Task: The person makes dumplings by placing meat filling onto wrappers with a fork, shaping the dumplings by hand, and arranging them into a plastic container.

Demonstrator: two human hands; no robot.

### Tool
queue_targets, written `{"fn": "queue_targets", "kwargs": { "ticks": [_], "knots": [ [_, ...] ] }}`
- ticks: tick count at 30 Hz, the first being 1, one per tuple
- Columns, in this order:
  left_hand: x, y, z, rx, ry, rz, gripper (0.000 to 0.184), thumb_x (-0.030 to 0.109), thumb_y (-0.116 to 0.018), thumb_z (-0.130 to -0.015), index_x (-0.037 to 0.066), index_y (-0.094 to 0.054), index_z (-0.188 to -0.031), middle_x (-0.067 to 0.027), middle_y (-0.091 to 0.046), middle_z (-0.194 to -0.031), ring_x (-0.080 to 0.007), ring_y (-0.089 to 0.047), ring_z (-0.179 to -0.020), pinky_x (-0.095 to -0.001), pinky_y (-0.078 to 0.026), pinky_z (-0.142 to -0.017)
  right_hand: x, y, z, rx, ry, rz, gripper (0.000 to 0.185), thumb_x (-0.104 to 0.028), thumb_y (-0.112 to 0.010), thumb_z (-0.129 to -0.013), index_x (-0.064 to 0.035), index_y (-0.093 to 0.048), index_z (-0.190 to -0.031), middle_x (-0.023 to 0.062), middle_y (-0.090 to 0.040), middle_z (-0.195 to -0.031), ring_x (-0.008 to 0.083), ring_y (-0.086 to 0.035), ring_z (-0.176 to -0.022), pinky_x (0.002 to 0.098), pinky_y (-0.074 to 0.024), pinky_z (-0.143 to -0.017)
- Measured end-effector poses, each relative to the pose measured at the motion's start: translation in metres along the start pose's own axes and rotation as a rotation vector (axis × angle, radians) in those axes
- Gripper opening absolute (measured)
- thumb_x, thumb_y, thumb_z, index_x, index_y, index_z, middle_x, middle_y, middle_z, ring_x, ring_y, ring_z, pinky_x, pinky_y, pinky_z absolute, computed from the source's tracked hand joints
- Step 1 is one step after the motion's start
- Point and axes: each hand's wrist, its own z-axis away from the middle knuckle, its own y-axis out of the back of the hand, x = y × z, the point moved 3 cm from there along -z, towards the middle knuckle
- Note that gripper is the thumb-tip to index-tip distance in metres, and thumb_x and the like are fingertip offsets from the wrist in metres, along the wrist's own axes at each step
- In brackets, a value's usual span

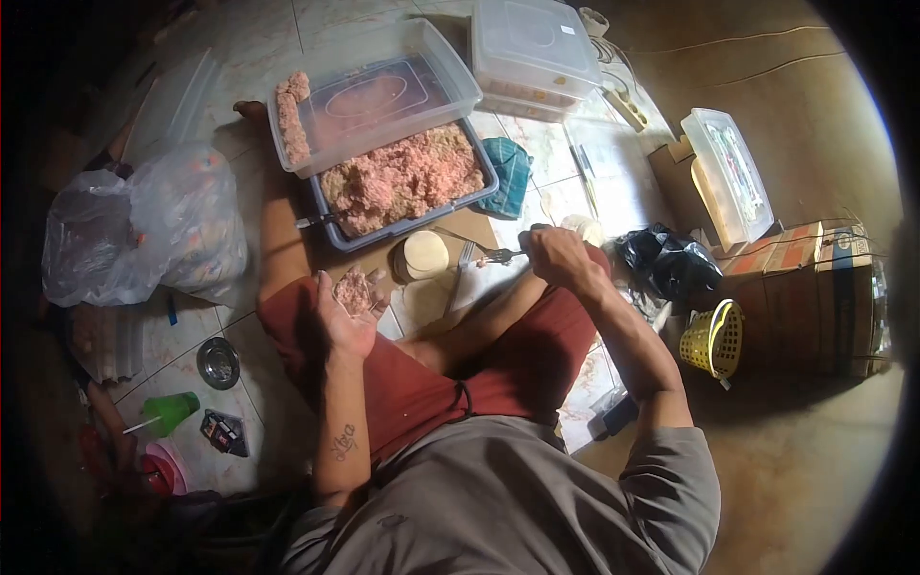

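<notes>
My left hand (347,324) is turned palm up, fingers curled around a lump of pink minced meat (354,290); whether a wrapper lies under it I cannot tell. In my right hand (559,255) is a fork (500,256), its tines pointing left with a bit of meat near them. Between the hands stands a stack of pale round wrappers (425,255) on a brown board (468,225). Beyond them, a blue-grey tray (487,190) holds a large heap of minced meat (402,179). A clear plastic box (450,72) rests over its far side, with a row of meat pieces (291,117) inside.
A teal cloth (505,177) lies beside the tray. Lidded plastic containers (532,48) stand behind. To the right are a black bag (668,257), a yellow basket (711,339) and a cardboard box (800,297). Plastic bags (187,216) and a green cup (172,414) are left, near another person's arm.
</notes>
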Motion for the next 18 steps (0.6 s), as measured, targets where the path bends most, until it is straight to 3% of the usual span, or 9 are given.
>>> {"fn": "queue_targets", "kwargs": {
  "ticks": [2, 8, 10, 12, 13, 14, 18],
  "knots": [
    [-0.005, -0.003, 0.002, 0.028, 0.004, 0.006, 0.058, 0.058, -0.044, -0.102, 0.004, -0.062, -0.114, -0.0187, -0.070, -0.108, -0.0254, -0.065, -0.073, -0.0391, -0.056, -0.075, 0.008, -0.022, -0.011, -0.025, 0.022, 0.011, 0.010, -0.010, -0.054, -0.086, -0.0056, -0.062, -0.081, 0.0195, -0.066, -0.077, 0.0409, -0.068, -0.073, 0.0517, -0.0516, -0.061],
    [0.000, -0.001, 0.001, -0.002, -0.011, -0.047, 0.058, 0.057, -0.045, -0.102, 0.004, -0.062, -0.117, -0.0185, -0.069, -0.111, -0.0271, -0.067, -0.081, -0.0418, -0.055, -0.081, 0.022, -0.057, -0.036, -0.067, 0.051, -0.007, 0.011, -0.007, -0.055, -0.082, -0.0049, -0.065, -0.078, 0.0201, -0.068, -0.079, 0.0414, -0.067, -0.074, 0.0501, -0.0525, -0.063],
    [-0.001, 0.003, -0.002, 0.016, -0.014, -0.068, 0.059, 0.057, -0.045, -0.102, 0.003, -0.061, -0.119, -0.0180, -0.069, -0.111, -0.0269, -0.067, -0.082, -0.0422, -0.055, -0.081, 0.036, -0.066, -0.041, -0.166, 0.121, -0.195, 0.013, -0.010, -0.061, -0.084, -0.0053, -0.073, -0.086, 0.0180, -0.072, -0.085, 0.0369, -0.069, -0.072, 0.0473, -0.0542, -0.065],
    [-0.003, 0.005, -0.003, -0.010, 0.012, -0.036, 0.059, 0.057, -0.046, -0.102, 0.003, -0.061, -0.119, -0.0176, -0.069, -0.111, -0.0269, -0.067, -0.082, -0.0421, -0.055, -0.082, 0.056, -0.069, -0.054, -0.341, 0.247, -0.482, 0.018, -0.015, -0.069, -0.084, -0.0067, -0.077, -0.098, 0.0103, -0.075, -0.085, 0.0244, -0.068, -0.068, 0.0388, -0.0543, -0.064],
    [-0.005, 0.006, -0.004, -0.035, 0.035, -0.004, 0.059, 0.057, -0.046, -0.102, 0.003, -0.061, -0.119, -0.0172, -0.069, -0.111, -0.0270, -0.067, -0.083, -0.0419, -0.055, -0.082, 0.049, -0.037, -0.050, -0.528, 0.057, -0.603, 0.022, -0.020, -0.072, -0.085, -0.0081, -0.078, -0.103, 0.0017, -0.073, -0.082, 0.0127, -0.063, -0.068, 0.0309, -0.0513, -0.062],
    [-0.006, 0.010, -0.005, -0.035, 0.040, -0.003, 0.059, 0.057, -0.046, -0.102, 0.003, -0.061, -0.119, -0.0172, -0.069, -0.111, -0.0270, -0.067, -0.083, -0.0419, -0.055, -0.082, 0.046, -0.012, -0.050, -0.588, 0.013, -0.662, 0.023, -0.019, -0.071, -0.086, -0.0068, -0.077, -0.104, -0.0013, -0.070, -0.080, 0.0089, -0.059, -0.069, 0.0267, -0.0485, -0.061],
    [-0.006, 0.013, -0.011, -0.021, -0.009, -0.075, 0.062, 0.057, -0.046, -0.102, 0.001, -0.058, -0.126, -0.0190, -0.067, -0.116, -0.0293, -0.067, -0.089, -0.0420, -0.055, -0.085, 0.054, 0.039, -0.059, -0.349, 0.016, -0.952, 0.023, -0.023, -0.069, -0.090, -0.0047, -0.075, -0.102, 0.0012, -0.067, -0.079, 0.0088, -0.056, -0.066, 0.0254, -0.0448, -0.060]
  ]
}}
